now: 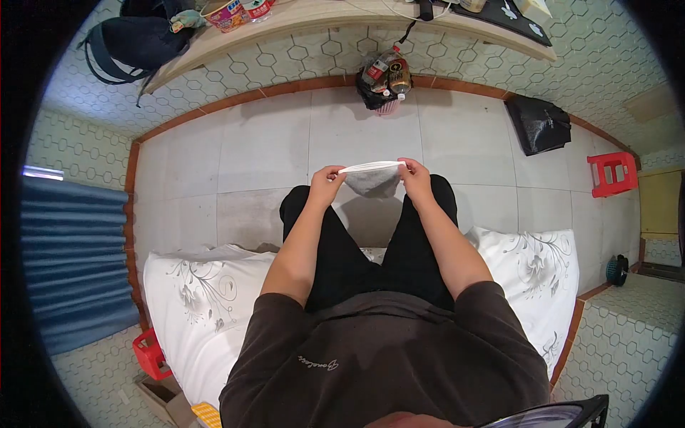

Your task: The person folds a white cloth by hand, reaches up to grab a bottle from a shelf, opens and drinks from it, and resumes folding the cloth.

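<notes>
A small grey cloth piece with a white upper edge [372,180] is stretched between my hands, above the gap between my knees. My left hand [327,185] pinches its left end, and my right hand [417,182] pinches the right end. The white edge runs nearly straight from hand to hand, while the grey part hangs below in a rounded shape. Whether it is a sock or some other cloth item, I cannot tell.
I sit on a bed with a white floral sheet [524,267]. Ahead, a bin [387,107] with bottles stands by the wall under a long shelf [300,20]. A black bag [539,125] and red stool [614,175] are at right; a blue curtain [78,264] hangs left.
</notes>
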### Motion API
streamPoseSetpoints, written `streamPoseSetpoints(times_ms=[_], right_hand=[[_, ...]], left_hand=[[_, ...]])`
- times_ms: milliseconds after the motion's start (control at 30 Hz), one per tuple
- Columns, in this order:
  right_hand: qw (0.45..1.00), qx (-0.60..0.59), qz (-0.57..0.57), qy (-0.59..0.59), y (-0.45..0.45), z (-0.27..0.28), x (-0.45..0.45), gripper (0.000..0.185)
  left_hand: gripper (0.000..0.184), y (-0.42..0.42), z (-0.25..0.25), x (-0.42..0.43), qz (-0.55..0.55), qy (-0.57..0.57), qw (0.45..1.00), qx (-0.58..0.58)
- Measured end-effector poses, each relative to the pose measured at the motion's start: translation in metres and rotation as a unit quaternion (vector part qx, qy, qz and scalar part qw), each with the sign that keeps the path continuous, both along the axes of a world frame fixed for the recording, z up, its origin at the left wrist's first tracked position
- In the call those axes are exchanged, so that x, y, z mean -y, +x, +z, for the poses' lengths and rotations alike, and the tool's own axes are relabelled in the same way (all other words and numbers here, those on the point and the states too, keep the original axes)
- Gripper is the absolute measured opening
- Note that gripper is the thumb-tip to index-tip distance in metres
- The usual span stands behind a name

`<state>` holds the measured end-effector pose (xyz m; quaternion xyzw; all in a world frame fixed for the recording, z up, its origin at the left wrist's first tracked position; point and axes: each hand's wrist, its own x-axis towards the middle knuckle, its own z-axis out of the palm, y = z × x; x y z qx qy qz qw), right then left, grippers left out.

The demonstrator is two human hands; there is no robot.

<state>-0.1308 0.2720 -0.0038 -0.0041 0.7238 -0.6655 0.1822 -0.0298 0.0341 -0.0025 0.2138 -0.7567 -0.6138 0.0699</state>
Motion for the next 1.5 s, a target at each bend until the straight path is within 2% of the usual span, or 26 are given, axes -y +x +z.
streamPoseSetpoints(times_ms=[167, 667, 800, 1000, 1167, 1300, 1500], right_hand=[[1.000, -0.020, -0.008, -0.007, -0.001, -0.004, 0.001, 0.026], [0.998, -0.036, -0.038, -0.025, 0.000, -0.001, 0.003, 0.025], [1.000, -0.001, -0.018, -0.017, 0.001, 0.002, 0.002, 0.024], [1.000, -0.010, -0.004, -0.022, -0.002, -0.011, 0.000, 0.022], [1.000, 0.002, 0.004, -0.002, 0.000, 0.000, 0.000, 0.021], [1.000, -0.014, 0.006, 0.015, 0.001, 0.001, 0.001, 0.021], [0.999, -0.049, -0.019, -0.001, 0.002, -0.002, 0.004, 0.020]], left_hand=[[0.016, -0.002, 0.000, 0.001, -0.001, 0.000, 1.000, -0.019], [0.016, 0.000, 0.002, 0.002, -0.017, -0.043, 0.999, 0.017], [0.017, 0.000, -0.003, 0.002, 0.005, 0.018, 1.000, 0.002], [0.014, -0.002, -0.008, 0.003, 0.013, 0.069, 0.998, -0.009], [0.012, 0.000, -0.005, 0.001, -0.005, -0.040, 0.999, -0.003], [0.014, -0.003, -0.018, 0.004, -0.008, 0.089, 0.996, 0.023], [0.017, -0.002, -0.006, 0.005, -0.022, 0.079, 0.994, 0.074]])
